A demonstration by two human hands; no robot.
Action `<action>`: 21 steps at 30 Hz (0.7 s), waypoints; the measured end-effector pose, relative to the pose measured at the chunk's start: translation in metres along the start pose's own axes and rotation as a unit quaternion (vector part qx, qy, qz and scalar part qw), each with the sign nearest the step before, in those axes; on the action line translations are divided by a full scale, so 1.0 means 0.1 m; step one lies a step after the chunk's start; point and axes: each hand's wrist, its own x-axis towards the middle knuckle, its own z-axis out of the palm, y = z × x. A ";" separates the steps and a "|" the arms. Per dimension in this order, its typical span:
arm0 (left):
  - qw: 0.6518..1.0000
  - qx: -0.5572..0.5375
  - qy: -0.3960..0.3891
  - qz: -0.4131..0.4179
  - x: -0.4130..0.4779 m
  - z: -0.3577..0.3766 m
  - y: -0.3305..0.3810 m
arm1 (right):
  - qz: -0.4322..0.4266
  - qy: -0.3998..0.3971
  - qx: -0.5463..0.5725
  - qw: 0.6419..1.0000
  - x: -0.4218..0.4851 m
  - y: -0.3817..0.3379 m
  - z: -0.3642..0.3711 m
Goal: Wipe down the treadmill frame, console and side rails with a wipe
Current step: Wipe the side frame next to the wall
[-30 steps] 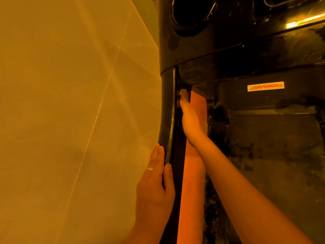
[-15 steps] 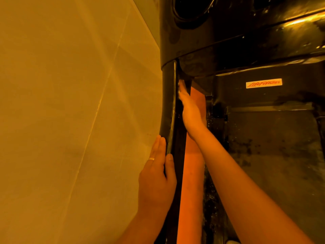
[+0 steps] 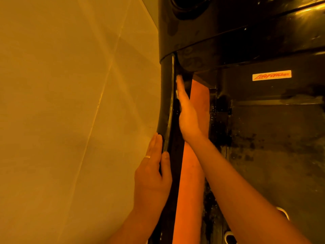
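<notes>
- The black treadmill upright (image 3: 167, 106) is seen from above, rising from the bottom centre of the head view to meet the glossy console (image 3: 228, 32) at the top.
- The right hand (image 3: 187, 113) is pressed flat against the inner face of the upright just below the console, fingers straight and together, pointing upward.
- The wipe itself cannot be made out for certain; only a pale sliver (image 3: 177, 93) is seen at the edge of the right hand, between the fingers and the frame.
- The left hand (image 3: 152, 176) is laid lower on the same upright, its straight fingers along the outer side and its thumb on the face turned to the camera; nothing is held in it.
- A ring (image 3: 147, 157) is worn on one finger of the left hand.
- An orange strip (image 3: 190, 191) is seen running just beside the upright, partly covered by the right forearm.
- A dark, speckled deck (image 3: 272, 147) is spread to the right, with a pale brand label (image 3: 271, 75) fixed above it.
- A pale tiled surface (image 3: 70, 103) is shown filling the left half of the view.
</notes>
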 end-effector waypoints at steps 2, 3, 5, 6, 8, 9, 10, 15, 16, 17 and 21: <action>1.000 0.006 0.001 -0.005 0.00 0.00 0.01 | -0.019 -0.019 -0.014 1.000 -0.29 0.07 -0.01; 1.000 0.012 0.003 -0.004 0.00 -0.01 0.02 | -0.025 -0.024 -0.025 0.999 -0.45 0.12 -0.02; 1.000 0.019 0.013 0.006 0.00 -0.01 0.04 | -0.043 -0.040 -0.058 0.997 -0.59 0.20 -0.02; 1.000 0.019 0.017 0.012 0.00 -0.01 0.04 | -0.041 -0.046 -0.065 0.996 -0.52 0.20 -0.05; 0.999 0.021 0.021 0.018 -0.01 0.00 0.03 | -0.024 -0.035 -0.064 0.997 -0.30 0.14 -0.06; 0.999 0.024 0.023 0.019 -0.01 0.00 0.03 | -0.013 -0.025 -0.056 0.998 -0.18 0.08 -0.05; 0.999 0.030 0.025 0.020 -0.01 0.00 0.03 | -0.006 -0.015 -0.045 0.999 -0.07 0.04 -0.04; 0.998 0.054 0.011 0.024 0.01 -0.01 0.06 | -0.028 -0.009 -0.034 0.999 -0.42 0.12 0.02; 0.998 0.052 0.011 0.021 0.01 -0.01 0.05 | -0.024 -0.020 -0.013 0.999 -0.59 0.16 0.03; 0.999 0.048 0.012 0.018 0.01 -0.02 0.05 | -0.023 -0.029 0.006 0.999 -0.76 0.19 0.04; 0.999 0.034 0.020 0.018 0.00 -0.02 0.04 | -0.023 -0.033 -0.010 0.999 -0.78 0.24 0.02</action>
